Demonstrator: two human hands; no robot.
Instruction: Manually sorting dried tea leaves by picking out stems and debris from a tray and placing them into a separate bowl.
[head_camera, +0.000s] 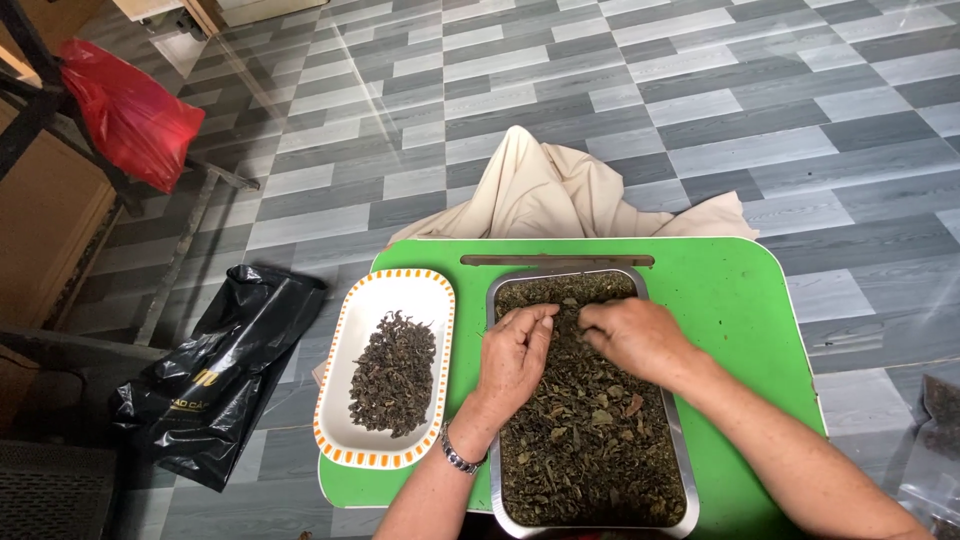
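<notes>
2 hands (515, 352) (628, 335) picking dried leaves (590, 440); steel tray (683, 470) lengthwise, pointing away.

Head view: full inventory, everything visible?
metal tray: 1, silver, right part of the green table, filled with dried leaves
dried leaves: loose mass, dark green-brown, in the tray
oval dish: 1, white with orange-striped rim, left of the tray, holds a smaller pile of dark leaves
green table: 1, bright green, centre
cloth: 1, cream, on the floor behind the table
black plastic bag: 1, floor left
red plastic bag: 1, upper left
tiled floor: grey checks
wristwatch: 1, silver, left wrist
left hand: in the tray, on the leaves
right hand: in the tray, on the leaves
</notes>
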